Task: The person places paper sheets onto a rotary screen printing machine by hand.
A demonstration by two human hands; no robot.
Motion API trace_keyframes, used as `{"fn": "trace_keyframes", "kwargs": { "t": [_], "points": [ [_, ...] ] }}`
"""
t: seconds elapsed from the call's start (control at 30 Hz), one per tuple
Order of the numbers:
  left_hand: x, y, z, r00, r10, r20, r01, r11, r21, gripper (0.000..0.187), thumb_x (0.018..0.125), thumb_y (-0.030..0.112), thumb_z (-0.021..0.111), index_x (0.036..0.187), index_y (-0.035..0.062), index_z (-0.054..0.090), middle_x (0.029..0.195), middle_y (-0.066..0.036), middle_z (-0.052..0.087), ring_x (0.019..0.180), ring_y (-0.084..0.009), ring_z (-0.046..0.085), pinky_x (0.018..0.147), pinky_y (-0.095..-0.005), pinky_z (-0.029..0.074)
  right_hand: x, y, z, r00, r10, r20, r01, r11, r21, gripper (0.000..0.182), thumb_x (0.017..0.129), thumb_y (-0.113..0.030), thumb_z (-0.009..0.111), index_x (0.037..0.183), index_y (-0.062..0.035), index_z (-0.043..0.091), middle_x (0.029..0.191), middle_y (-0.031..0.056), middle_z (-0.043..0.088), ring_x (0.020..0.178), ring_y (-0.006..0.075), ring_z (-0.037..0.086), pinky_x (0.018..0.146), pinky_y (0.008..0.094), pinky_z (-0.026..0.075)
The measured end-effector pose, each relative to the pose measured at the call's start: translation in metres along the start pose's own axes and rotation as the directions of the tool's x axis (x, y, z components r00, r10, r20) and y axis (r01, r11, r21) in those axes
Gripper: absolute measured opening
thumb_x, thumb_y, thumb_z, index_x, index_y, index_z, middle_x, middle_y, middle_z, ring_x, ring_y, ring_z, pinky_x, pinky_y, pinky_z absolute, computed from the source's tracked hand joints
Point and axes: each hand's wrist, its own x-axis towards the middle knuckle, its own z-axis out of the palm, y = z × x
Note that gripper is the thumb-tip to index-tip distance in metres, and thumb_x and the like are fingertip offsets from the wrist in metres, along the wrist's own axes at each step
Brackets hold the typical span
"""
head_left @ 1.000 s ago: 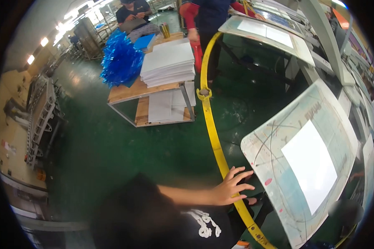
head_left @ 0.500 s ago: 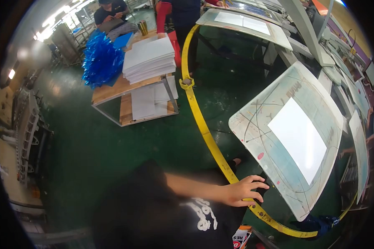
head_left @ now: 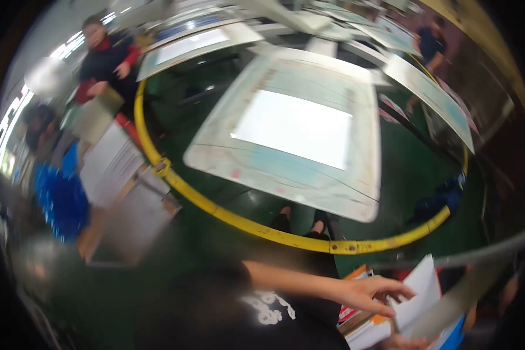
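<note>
My left hand [head_left: 372, 293] reaches across to the lower right, its fingers apart and touching or close to the upright corner of a white sheet of paper [head_left: 421, 300]. More white paper [head_left: 368, 335] lies under it. Part of my right hand [head_left: 407, 343] shows at the bottom edge, by the same paper; its fingers are mostly hidden and blurred. In front of me a pale, rounded platen board [head_left: 227, 160] carries a flat white sheet [head_left: 297, 127].
A yellow curved rail [head_left: 245, 220] runs around the boards, with dark blue cloth [head_left: 440, 195] on it at right. At left are a cart with stacked white sheets [head_left: 112, 160] and blue shiny strips [head_left: 63, 201]. A person [head_left: 108, 64] stands far left; another person [head_left: 431, 44] works at far right.
The view has swung to the right. My left hand has gone from the yellow rail to the white paper at lower right, and my right hand has come partly into view.
</note>
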Motion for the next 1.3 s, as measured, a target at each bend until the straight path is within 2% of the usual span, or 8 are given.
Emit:
{"fn": "trace_keyframes", "kwargs": {
  "t": [0.17, 0.4, 0.5, 0.67, 0.77, 1.0, 1.13, 1.3],
  "points": [
    [0.002, 0.039, 0.014, 0.999, 0.020, -0.035, -0.026, 0.982, -0.185, 0.072, 0.084, 0.014, 0.064, 0.145, 0.0082, 0.025, 0.133, -0.013, 0.044, 0.121, -0.0230, 0.046, 0.096, -0.0343, 0.043, -0.022, -0.076, 0.006, 0.775, -0.207, 0.597, 0.204, 0.976, 0.074, 0.047, 0.095, -0.024, 0.046, 0.131, 0.0046, 0.035, 0.116, 0.0243, 0.053, 0.107, 0.0372, 0.055, 0.091, 0.0534, 0.041],
    [-0.051, 0.055, -0.016, 0.870, -0.226, -0.438, 0.233, 0.972, -0.037, 0.058, 0.089, -0.005, 0.048, 0.142, -0.0040, 0.023, 0.139, -0.012, 0.039, 0.124, -0.0190, 0.042, 0.104, -0.0322, 0.032, -0.017, -0.067, 0.011, 0.129, -0.407, 0.904, -0.667, 0.640, 0.382, 0.093, 0.079, -0.046, 0.065, 0.143, 0.0021, 0.018, 0.147, 0.0260, 0.020, 0.137, 0.0441, 0.016, 0.110, 0.0507, 0.019],
    [-0.083, 0.045, -0.031, 0.845, -0.148, -0.513, 0.124, 0.989, -0.080, 0.058, 0.088, -0.006, 0.050, 0.141, -0.0040, 0.026, 0.137, -0.013, 0.042, 0.124, -0.0184, 0.042, 0.104, -0.0332, 0.032, -0.022, -0.041, 0.023, 0.061, -0.016, 0.998, -0.791, 0.609, 0.058, 0.091, 0.082, -0.056, 0.058, 0.145, -0.0027, 0.019, 0.149, 0.0258, 0.011, 0.139, 0.0395, 0.010, 0.111, 0.0486, 0.015],
    [-0.108, 0.050, -0.047, 0.767, -0.067, -0.638, -0.103, 0.969, -0.225, 0.058, 0.086, 0.000, 0.055, 0.139, -0.0030, 0.031, 0.134, -0.014, 0.046, 0.122, -0.0202, 0.045, 0.102, -0.0353, 0.035, -0.018, 0.046, 0.023, -0.180, 0.737, 0.651, -0.150, 0.634, -0.759, 0.080, 0.084, -0.052, 0.058, 0.139, 0.0001, 0.032, 0.145, 0.0261, 0.026, 0.134, 0.0366, 0.028, 0.108, 0.0415, 0.025],
    [-0.110, 0.050, -0.059, 0.700, -0.065, -0.711, -0.119, 0.971, -0.206, 0.060, 0.083, 0.006, 0.057, 0.137, -0.0047, 0.034, 0.130, -0.015, 0.049, 0.118, -0.0212, 0.050, 0.099, -0.0339, 0.038, -0.014, 0.064, 0.025, -0.400, 0.578, 0.711, -0.626, 0.394, -0.672, 0.068, 0.084, -0.046, 0.063, 0.127, 0.0033, 0.045, 0.121, 0.0198, 0.053, 0.112, 0.0264, 0.052, 0.096, 0.0346, 0.037],
    [-0.123, 0.028, -0.128, 0.584, 0.058, -0.809, 0.082, 0.988, 0.130, 0.054, 0.084, -0.010, 0.055, 0.133, -0.0146, 0.033, 0.128, -0.019, 0.049, 0.116, -0.0232, 0.051, 0.097, -0.0302, 0.041, -0.071, 0.027, 0.110, -0.352, 0.612, 0.708, -0.488, 0.526, -0.697, 0.061, 0.078, -0.035, 0.072, 0.121, 0.0025, 0.048, 0.101, 0.0142, 0.060, 0.096, 0.0202, 0.056, 0.088, 0.0318, 0.042],
    [-0.123, 0.047, -0.168, 0.468, 0.073, -0.881, 0.369, 0.889, 0.270, 0.056, 0.081, -0.003, 0.063, 0.131, -0.0107, 0.040, 0.126, -0.020, 0.053, 0.117, -0.0269, 0.051, 0.097, -0.0341, 0.041, -0.145, 0.015, 0.153, -0.091, 0.324, 0.942, -0.540, 0.778, -0.320, 0.076, 0.071, -0.039, 0.077, 0.126, 0.0019, 0.044, 0.115, 0.0186, 0.053, 0.108, 0.0281, 0.052, 0.094, 0.0366, 0.039],
    [-0.139, 0.085, -0.266, 0.712, 0.261, -0.652, 0.598, 0.261, 0.758, 0.066, 0.079, 0.030, 0.069, 0.135, 0.0066, 0.044, 0.147, -0.021, 0.025, 0.138, -0.0424, 0.007, 0.109, -0.0516, 0.013, -0.178, -0.037, 0.228, -0.224, 0.279, 0.934, -0.462, 0.813, -0.354, 0.087, 0.066, -0.043, 0.079, 0.127, 0.0051, 0.042, 0.121, 0.0210, 0.049, 0.115, 0.0320, 0.048, 0.097, 0.0384, 0.037]
  ]
}}
